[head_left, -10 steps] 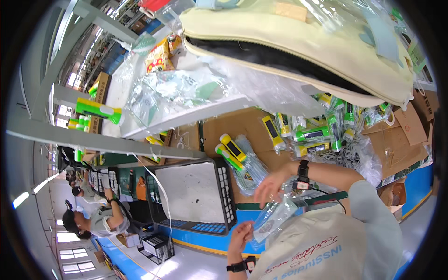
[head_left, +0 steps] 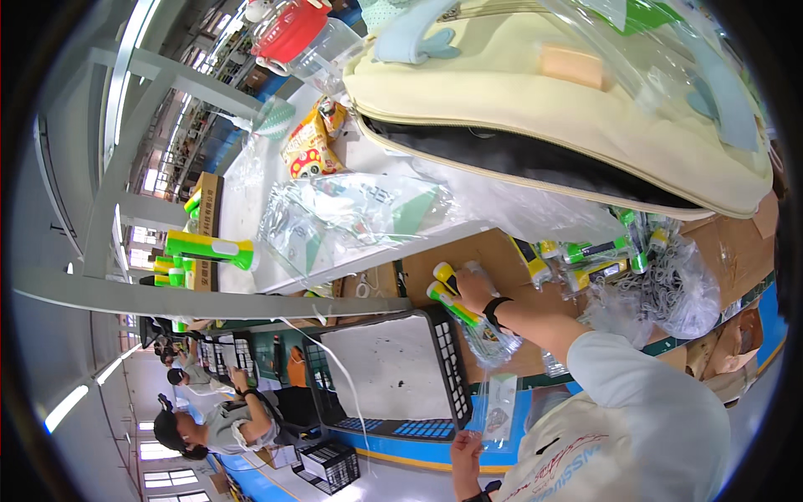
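My left hand (head_left: pixel 466 450), low in the view, pinches a clear plastic bag (head_left: pixel 500 410) by its edge; a white printed slip shows in it. My right hand (head_left: pixel 476 291) reaches over the cardboard-covered bench, its fingers closed around a yellow flashlight (head_left: pixel 446 274) and partly hiding it. Right beside that lies a green flashlight (head_left: pixel 442 294). Under my right wrist is a clear-wrapped bundle (head_left: pixel 492 345). Farther right, several yellow and green flashlights (head_left: pixel 595 272) are heaped with bagged grey cords (head_left: pixel 677 289).
A black crate (head_left: pixel 458 368) with a white sheet (head_left: pixel 389 356) stands left of my hands. Above the bench, a shelf (head_left: pixel 351 272) bears a cream bag (head_left: pixel 535 100), a snack packet (head_left: pixel 311 146) and plastic film. A grey beam (head_left: pixel 209 303) crosses the left. Co-workers sit beyond it.
My right hand has left the clear bag and moved up to the yellow flashlight. The left hand still holds the bag, now hanging straighter. The whole view has shifted.
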The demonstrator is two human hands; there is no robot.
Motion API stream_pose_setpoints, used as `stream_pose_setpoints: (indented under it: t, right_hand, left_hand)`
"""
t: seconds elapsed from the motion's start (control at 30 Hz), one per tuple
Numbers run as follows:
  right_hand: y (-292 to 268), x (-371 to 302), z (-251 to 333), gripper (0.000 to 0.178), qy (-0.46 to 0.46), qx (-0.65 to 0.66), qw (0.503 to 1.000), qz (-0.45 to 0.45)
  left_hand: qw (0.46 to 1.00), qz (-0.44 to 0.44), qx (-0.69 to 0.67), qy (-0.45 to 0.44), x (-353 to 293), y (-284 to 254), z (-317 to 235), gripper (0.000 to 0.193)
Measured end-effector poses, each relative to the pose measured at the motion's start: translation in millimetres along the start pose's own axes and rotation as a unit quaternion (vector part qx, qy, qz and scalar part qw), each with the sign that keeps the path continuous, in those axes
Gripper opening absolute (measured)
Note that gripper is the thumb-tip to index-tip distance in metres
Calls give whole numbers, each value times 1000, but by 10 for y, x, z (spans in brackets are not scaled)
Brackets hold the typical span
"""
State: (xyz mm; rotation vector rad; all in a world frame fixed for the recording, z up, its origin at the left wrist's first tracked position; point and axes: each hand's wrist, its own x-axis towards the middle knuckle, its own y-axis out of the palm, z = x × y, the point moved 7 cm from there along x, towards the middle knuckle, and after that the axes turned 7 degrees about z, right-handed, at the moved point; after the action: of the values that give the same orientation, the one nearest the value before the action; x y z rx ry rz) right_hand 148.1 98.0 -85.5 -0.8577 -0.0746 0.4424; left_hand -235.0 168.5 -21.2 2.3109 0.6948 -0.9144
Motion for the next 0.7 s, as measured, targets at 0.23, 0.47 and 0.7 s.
stream_pose_setpoints:
  t: [0.23,0.47,0.7]
  right_hand:
    - [-17,21,-236,41,96,192,940,265]
    - [-862,-1316,106,61,-51,581,683,439]
    - [-1611,-2295,-104,36,-127,452,844,260]
  left_hand:
    - [943,17,283,171,-134,454,-548,10]
    - [826,191,452,277,88,1419,-648,9]
    - [705,323,530,343,-45,2434,-520,17]
